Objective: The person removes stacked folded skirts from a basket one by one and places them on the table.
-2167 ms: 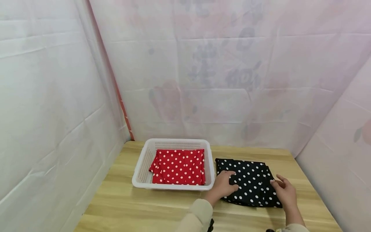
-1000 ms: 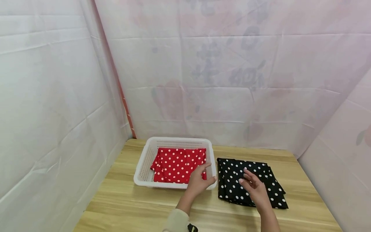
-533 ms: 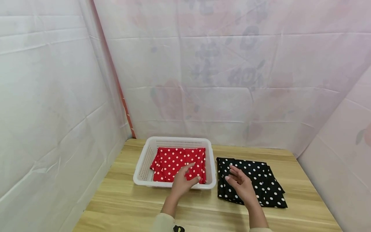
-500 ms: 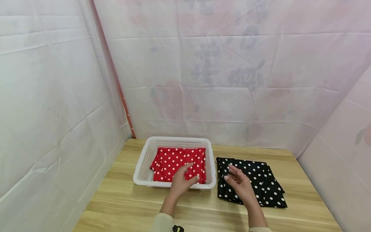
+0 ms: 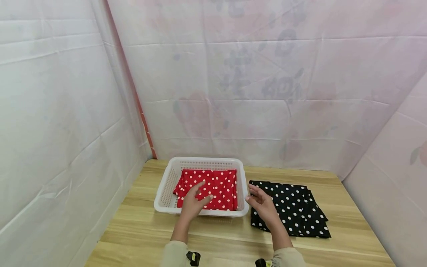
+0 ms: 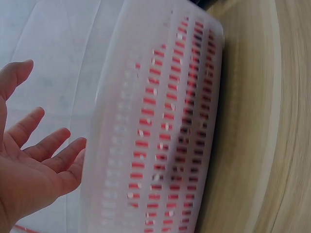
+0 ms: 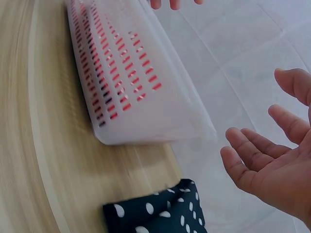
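A white plastic basket (image 5: 160,200) with slotted walls stands on the table and holds a folded red cloth with white dots (image 5: 220,187). Over the basket's front rim is my left hand (image 5: 191,204), its fingers spread and holding nothing. My right hand (image 5: 263,205) hovers at the basket's right side, above the left part of a folded black polka-dot cloth (image 5: 297,211), also holding nothing. In the left wrist view the left hand (image 6: 34,170) has relaxed fingers beside the basket wall (image 6: 160,126). Loose, extended fingers show on the right hand (image 7: 272,165) in the right wrist view.
The wooden table (image 5: 140,237) carries the basket and the black cloth side by side. White floral sheets (image 5: 247,92) hang behind it, and plain pale sheeting (image 5: 50,129) lines the left. Another pale sheet (image 5: 393,167) stands along the right edge.
Both hands have left the black cloth, which lies folded on the table, and have moved left. The left hand crossed to the basket's front; the right hand now nears the basket's right side.
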Tool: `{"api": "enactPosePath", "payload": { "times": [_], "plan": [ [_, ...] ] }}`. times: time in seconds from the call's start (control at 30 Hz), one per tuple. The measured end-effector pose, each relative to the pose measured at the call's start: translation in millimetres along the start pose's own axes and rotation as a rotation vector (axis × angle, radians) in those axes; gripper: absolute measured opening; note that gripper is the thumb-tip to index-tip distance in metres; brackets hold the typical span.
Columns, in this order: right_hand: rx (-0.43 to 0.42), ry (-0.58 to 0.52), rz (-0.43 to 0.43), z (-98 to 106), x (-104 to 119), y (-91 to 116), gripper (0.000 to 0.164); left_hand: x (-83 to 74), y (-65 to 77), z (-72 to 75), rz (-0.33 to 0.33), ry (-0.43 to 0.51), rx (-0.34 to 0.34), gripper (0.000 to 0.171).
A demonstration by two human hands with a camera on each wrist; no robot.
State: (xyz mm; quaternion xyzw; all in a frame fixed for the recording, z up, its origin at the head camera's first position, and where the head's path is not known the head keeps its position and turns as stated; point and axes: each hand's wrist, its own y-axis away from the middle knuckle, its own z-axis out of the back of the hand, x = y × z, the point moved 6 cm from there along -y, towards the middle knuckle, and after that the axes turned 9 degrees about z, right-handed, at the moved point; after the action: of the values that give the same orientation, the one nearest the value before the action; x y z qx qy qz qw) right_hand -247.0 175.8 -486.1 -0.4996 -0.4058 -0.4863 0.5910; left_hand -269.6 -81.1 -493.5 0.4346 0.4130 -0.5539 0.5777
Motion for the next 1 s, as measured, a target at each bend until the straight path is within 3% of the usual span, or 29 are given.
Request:
{"api": "enactPosePath", "payload": {
  "times": [0.4, 0.53, 0.73, 0.87, 1.0],
  "plan": [
    [0.067, 0.005, -0.028, -27, -6, -24, 0.051, 28.2, -14.9, 34.2, 0.074, -0.011, -0.087, 0.062],
    [0.122, 0.044, -0.034, -40, -10, -31, 0.054, 35.4, -18.3, 42.8, 0.11, -0.009, -0.1, 0.061],
    [0.251, 0.15, -0.051, -60, -16, -40, 0.061, 43.2, -28.1, 55.9, 0.103, -0.008, -0.145, 0.058],
    [0.282, 0.212, -0.079, -69, -20, -46, 0.065, 51.2, -36.1, 61.3, 0.129, -0.002, -0.134, 0.06],
    [0.248, 0.248, -0.121, -72, -26, -51, 0.065, 54.7, -44.2, 63.2, 0.161, -0.02, -0.097, 0.062]
  ]
}}
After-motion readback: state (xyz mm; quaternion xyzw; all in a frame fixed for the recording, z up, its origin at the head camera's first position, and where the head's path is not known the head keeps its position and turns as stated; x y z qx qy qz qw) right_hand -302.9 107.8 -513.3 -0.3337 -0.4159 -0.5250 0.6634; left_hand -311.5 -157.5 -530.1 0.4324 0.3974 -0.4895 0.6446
